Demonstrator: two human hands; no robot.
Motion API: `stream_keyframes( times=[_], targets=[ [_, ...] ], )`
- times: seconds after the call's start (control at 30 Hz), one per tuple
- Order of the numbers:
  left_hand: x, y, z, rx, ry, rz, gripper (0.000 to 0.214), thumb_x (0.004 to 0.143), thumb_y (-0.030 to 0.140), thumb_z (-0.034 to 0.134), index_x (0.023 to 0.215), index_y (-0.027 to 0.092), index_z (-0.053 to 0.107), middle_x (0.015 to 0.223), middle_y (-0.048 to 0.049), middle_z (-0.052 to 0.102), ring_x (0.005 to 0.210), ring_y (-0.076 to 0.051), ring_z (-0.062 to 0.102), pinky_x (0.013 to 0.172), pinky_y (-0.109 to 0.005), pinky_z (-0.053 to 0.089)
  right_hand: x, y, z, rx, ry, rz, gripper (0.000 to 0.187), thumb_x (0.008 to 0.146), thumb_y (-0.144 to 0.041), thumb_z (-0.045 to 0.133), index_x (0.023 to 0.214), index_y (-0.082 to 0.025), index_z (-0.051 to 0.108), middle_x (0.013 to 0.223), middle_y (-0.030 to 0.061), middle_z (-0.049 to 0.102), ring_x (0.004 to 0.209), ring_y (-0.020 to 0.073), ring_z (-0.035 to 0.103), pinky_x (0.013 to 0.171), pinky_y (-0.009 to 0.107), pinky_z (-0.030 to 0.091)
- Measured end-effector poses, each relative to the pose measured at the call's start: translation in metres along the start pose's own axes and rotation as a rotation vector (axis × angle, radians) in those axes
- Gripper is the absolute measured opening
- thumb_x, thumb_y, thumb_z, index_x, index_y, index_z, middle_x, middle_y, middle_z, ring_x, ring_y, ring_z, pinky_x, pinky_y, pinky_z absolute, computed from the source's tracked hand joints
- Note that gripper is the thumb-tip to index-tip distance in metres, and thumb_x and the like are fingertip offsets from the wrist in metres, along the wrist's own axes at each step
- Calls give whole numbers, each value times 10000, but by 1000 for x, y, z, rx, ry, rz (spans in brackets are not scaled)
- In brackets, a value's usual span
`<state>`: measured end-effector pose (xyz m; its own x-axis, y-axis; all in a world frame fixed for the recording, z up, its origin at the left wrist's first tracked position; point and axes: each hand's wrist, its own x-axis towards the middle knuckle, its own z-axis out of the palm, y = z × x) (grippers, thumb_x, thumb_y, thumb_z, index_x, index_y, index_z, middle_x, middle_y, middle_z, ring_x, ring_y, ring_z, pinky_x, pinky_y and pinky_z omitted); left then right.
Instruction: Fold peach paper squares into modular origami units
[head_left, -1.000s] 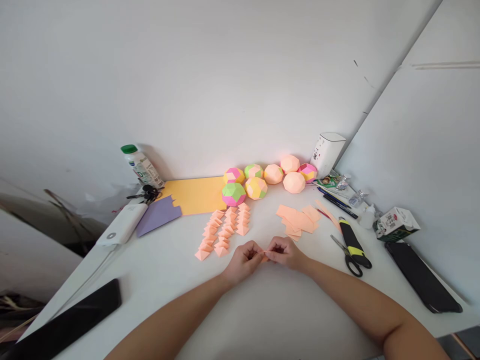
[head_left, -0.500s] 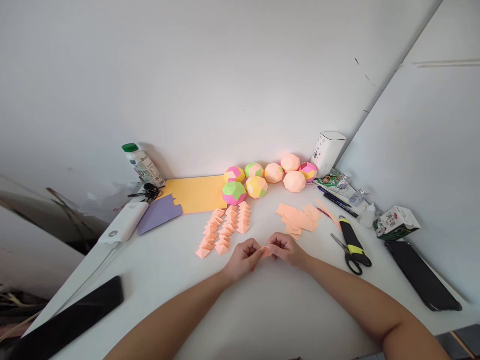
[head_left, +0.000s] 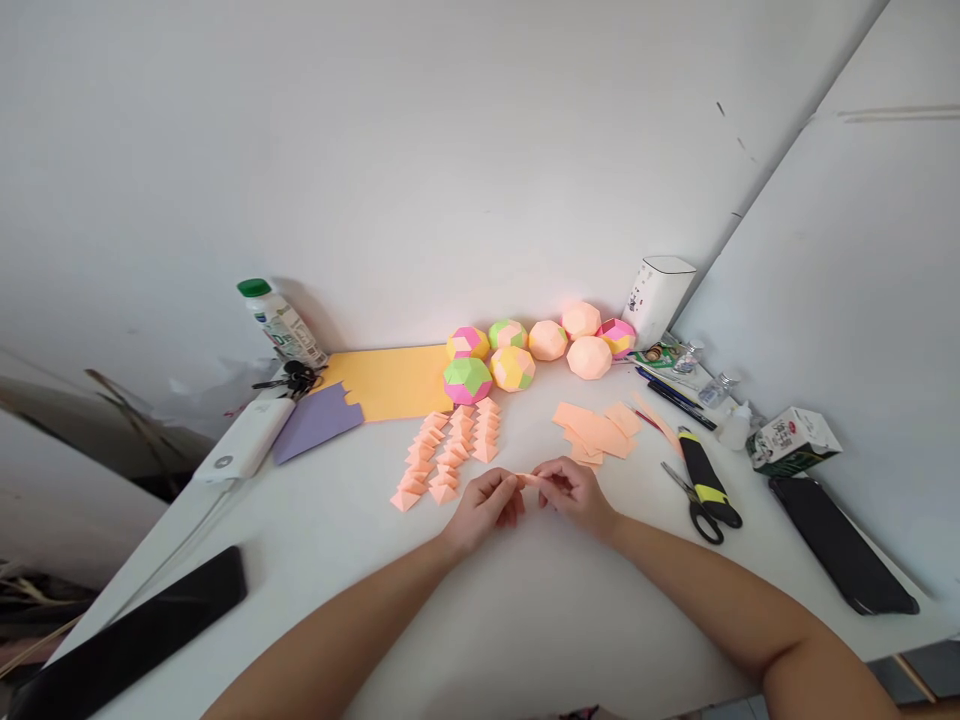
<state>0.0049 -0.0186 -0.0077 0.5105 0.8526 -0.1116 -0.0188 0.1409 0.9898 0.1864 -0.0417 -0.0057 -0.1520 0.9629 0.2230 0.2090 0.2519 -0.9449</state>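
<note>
Peach paper (head_left: 528, 480) | pinched by left hand (head_left: 486, 505), right hand (head_left: 577, 493) | narrower than before, perhaps turned

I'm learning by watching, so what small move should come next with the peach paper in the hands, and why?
Probably press the small peach piece into a firmer fold: the left hand and right hand pinch it from opposite sides, and nearby rows of folded peach pieces suggest a similar shape. Its creases are too small to see.
</note>
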Motion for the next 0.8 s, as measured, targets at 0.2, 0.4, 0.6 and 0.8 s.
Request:
stream_keyframes(
  times=[0.2,0.4,0.6,0.8],
  targets=[
    [0,2,0,47,6,17,352,836,501,495,717,171,519,510,26,564,446,-91,467,464,-205,351,-4,5,4,-235,-69,-296,144,883,-321,481,860,-224,584,1039,110,627,717,170,610,608,316,521],
    [2,-1,0,-13,29,-4,385,839,534,468,689,180,469,509,30,553,450,-96,477,473,-216,365,-4,10,4,-262,-43,-287,160,834,-331,576,944,-215,579,1143,131,569,770,183,606,645,329,547],
    [2,-1,-1,-29,19,-28,392,835,544,473,695,179,459,539,25,560,457,-95,483,471,-221,371,-2,8,3,-187,-44,-246,241,805,-400,608,956,-214,583,1023,109,603,731,175,585,631,321,540],
    [1,2,-1,-17,7,-34,400,839,548,462,685,179,441,550,27,559,461,-90,478,474,-217,369,-2,8,3,-173,-53,-214,268,816,-438,587,935,-198,596,816,55,633,639,150,575,606,291,528]
  ],
)
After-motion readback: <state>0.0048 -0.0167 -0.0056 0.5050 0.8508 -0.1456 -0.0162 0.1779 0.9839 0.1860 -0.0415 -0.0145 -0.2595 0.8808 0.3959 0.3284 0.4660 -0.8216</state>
